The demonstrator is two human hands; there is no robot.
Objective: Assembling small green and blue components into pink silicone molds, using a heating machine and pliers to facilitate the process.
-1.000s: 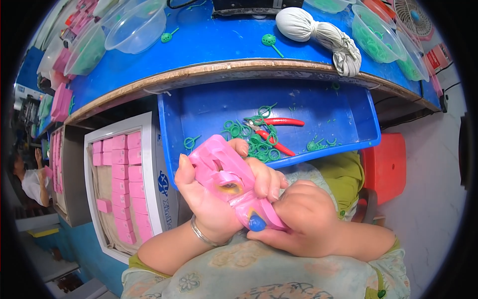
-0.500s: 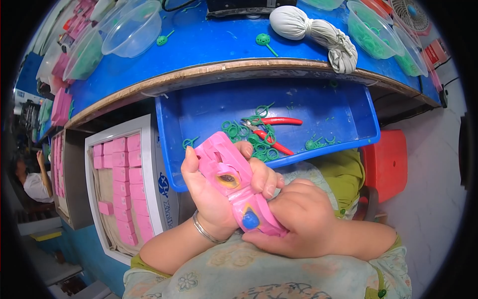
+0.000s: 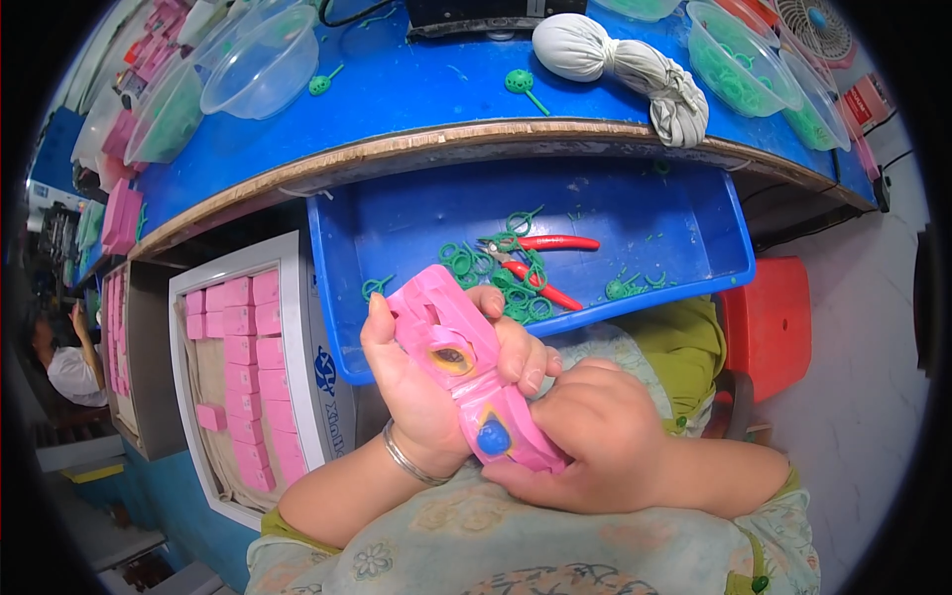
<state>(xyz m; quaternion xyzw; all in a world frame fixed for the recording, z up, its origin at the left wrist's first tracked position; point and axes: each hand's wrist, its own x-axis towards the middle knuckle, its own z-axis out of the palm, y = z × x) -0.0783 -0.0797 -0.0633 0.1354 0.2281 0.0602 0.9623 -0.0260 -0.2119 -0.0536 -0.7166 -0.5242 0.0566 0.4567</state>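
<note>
A pink rubber mould (image 3: 431, 302) lies bent open in front of my body. Its upper part has a dark hollow ringed in yellow, and its lower part carries a blue raised lump. My left hand (image 3: 412, 382) wraps round the upper part, thumb along the left edge and fingertips curled over the right. Closed round the lower right edge is my right hand (image 3: 605, 426); its fingertips are partly hidden. Just beyond the mould, a blue tray (image 3: 645, 218) holds red-handled cutting pliers (image 3: 557, 242) and several green ring-shaped pieces (image 3: 471, 263).
A blue-topped table (image 3: 397, 99) spans the far side, bearing clear bowls (image 3: 260, 69), a tied cloth bundle (image 3: 635, 71) and small green pieces. Left of the tray stands a white-framed box (image 3: 297, 347) of pink blocks. A red chair (image 3: 778, 327) is at right; another person (image 3: 77, 372) sits far left.
Almost nothing differs. Both hands keep their hold, and the mould's lower part has shifted very slightly left.
</note>
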